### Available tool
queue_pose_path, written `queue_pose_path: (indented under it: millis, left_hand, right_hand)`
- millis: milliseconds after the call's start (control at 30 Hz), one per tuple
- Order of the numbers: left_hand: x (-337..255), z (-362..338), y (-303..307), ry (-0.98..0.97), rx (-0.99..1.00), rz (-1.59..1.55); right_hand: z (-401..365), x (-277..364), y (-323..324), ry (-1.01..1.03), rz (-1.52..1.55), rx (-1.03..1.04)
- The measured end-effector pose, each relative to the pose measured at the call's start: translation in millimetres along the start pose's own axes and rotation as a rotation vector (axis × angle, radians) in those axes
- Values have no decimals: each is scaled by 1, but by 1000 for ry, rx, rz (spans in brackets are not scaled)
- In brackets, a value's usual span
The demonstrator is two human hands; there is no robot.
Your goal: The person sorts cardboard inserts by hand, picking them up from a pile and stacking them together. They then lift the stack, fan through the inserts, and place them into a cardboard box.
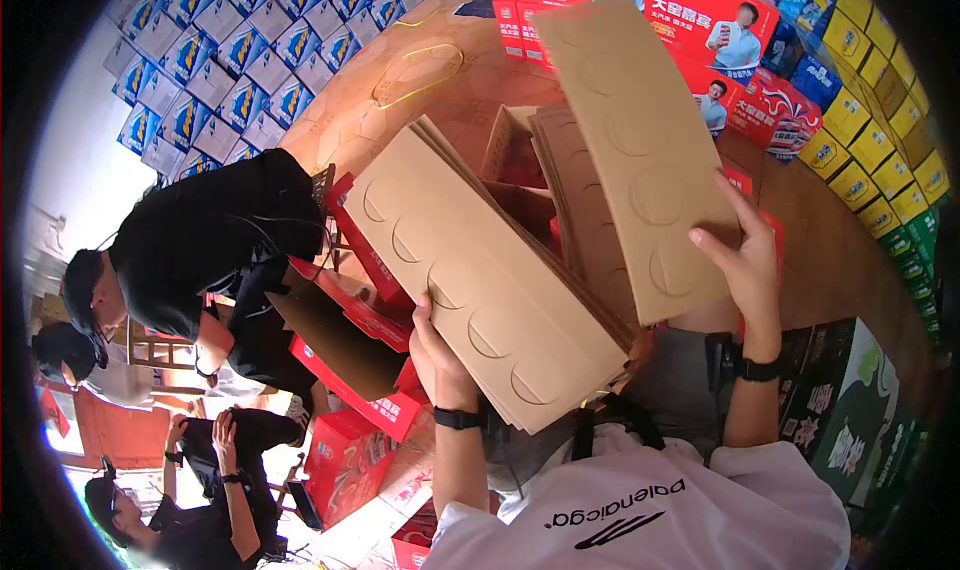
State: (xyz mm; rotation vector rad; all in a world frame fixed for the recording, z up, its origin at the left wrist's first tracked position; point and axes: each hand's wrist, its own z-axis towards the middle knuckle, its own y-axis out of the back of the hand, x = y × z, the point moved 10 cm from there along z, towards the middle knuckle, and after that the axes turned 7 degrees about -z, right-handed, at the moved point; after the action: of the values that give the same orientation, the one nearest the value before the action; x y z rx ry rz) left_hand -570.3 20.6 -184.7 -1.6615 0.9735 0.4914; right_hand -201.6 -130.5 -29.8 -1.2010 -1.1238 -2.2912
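Shows two hands, each occupied with brown cardboard, above a crowded packing floor. Places the left hand (440,355) at the lower near edge of a thick stack of cardboard sheets (480,285), curled shut around that edge with the thumb on the top face and the fingers hidden beneath. Places the right hand (748,265) on the lower right edge of a single cardboard sheet (625,140), partly closed, thumb pressed on the face and fingers extended along and behind the edge. Sets the stack's long axis from lower right to upper left, away from the body; sets the single sheet steeper, also leaning up and to the left, just beside the stack and apart from it at the top. Puts the single sheet up and to the left of the right hand and well clear of the left hand. Reveals plain tan board on both items, marked by a row of curved or round die-cut scores down the length. Leaves further upright sheets (560,160) between the two, standing in an open carton (505,150). Includes red cartons (700,15) beyond, blue-and-white boxes (230,40) stacked at upper left, yellow boxes (870,80) at right, and a person in black (200,240) bent over at left.
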Motion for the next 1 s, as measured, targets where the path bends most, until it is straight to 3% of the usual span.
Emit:
queue_pose_path:
  millis: [67, 167, 300, 567, 667, 800, 867, 1000]
  left_hand:
    - [-4, -1, -4, -47, -38, 28]
    - [-3, -3, -5, -44, -6, 103]
    - [-1, 2, 3, -59, 15, 147]
    - [7, 4, 8, -1, 113, -98]
    - [2, 0, 2, -25, 81, -169]
    - [-3, -1, 9, -40, 80, -128]
    - [-4, 0, 4, -40, 91, -165]
    - [-4, -2, -4, -47, 76, -188]
  right_hand:
    - [-7, 36, -9, 90, 13, 61]
    - [-34, 80, -60, 276, -383, 237]
    - [-74, 80, -147, 362, -447, 368]
    - [-88, 104, -161, 464, -382, 460]
    - [-57, 59, -140, 354, -62, 361]
    - [-26, -70, -104, 196, -662, -27]
    - [-31, -130, -110, 23, -600, 164]
    - [-35, -138, -114, -157, -308, 308]
